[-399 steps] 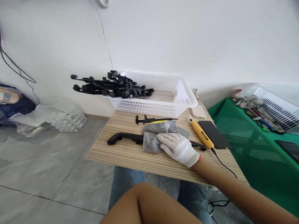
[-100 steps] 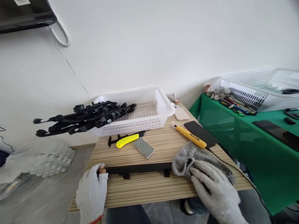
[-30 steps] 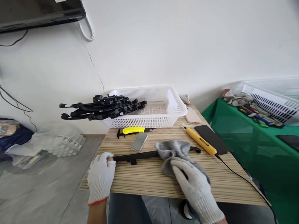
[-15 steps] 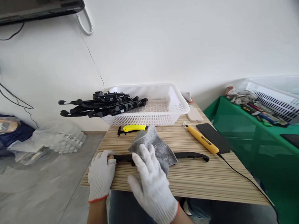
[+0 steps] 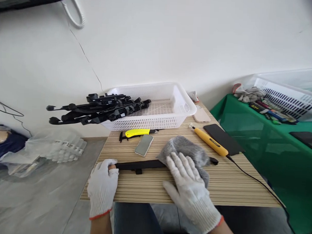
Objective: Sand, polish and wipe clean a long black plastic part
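though tools lie close, writing unreadable: yellow knife (image 5: 137, 132).

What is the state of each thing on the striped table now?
Long black plastic part: flat on the table, left end held.
Grey cloth: pressed on the part's right portion.
Left hand: gripping the part's end.
Right hand: spread flat on the cloth.
White basket: black parts overhang its left rim.
Yellow utility knife: lying unheld.
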Demonstrator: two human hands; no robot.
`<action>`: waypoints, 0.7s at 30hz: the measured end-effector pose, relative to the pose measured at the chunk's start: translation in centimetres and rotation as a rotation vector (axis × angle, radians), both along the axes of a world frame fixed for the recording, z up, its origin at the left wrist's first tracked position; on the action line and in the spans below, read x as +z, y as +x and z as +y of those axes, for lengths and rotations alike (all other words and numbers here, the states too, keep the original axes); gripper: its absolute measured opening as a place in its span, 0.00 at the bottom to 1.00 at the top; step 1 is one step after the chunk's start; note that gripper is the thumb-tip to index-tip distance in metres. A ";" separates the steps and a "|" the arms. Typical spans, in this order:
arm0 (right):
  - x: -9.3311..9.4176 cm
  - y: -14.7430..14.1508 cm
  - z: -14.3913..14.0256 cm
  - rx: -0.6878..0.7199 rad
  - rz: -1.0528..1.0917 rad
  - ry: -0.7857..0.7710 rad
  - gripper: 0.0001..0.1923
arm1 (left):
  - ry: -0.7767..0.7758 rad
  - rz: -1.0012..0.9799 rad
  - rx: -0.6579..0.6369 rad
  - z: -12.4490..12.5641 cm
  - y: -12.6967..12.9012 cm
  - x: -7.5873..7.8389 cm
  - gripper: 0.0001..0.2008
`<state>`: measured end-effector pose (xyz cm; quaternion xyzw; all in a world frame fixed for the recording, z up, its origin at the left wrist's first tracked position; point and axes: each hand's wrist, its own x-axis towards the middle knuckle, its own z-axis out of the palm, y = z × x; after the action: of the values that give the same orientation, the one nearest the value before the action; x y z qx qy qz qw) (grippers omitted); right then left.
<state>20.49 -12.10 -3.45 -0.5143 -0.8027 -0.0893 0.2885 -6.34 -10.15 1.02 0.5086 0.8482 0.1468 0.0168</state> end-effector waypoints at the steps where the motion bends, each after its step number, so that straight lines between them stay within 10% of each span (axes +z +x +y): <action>1: -0.3 1.2 0.1 -0.052 -0.017 0.002 0.35 | 0.002 -0.001 0.001 0.0 0.0 0.0 0.12; 7: -1.2 7.2 0.1 -0.447 0.015 -0.173 0.33 | -0.034 0.005 0.002 0.1 -0.1 0.1 0.13; 12: -0.4 6.1 0.1 -0.545 0.000 -0.187 0.30 | -0.059 0.027 -0.005 0.1 -0.1 0.1 0.14; 21: 0.0 -4.0 1.2 -0.179 0.052 -0.129 0.25 | -0.044 0.068 -0.035 -0.1 -0.3 -0.1 0.15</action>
<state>16.47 -10.88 -3.48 -0.6037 -0.7498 -0.0497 0.2664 -6.65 -10.26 0.89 0.5274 0.8424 0.1102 0.0016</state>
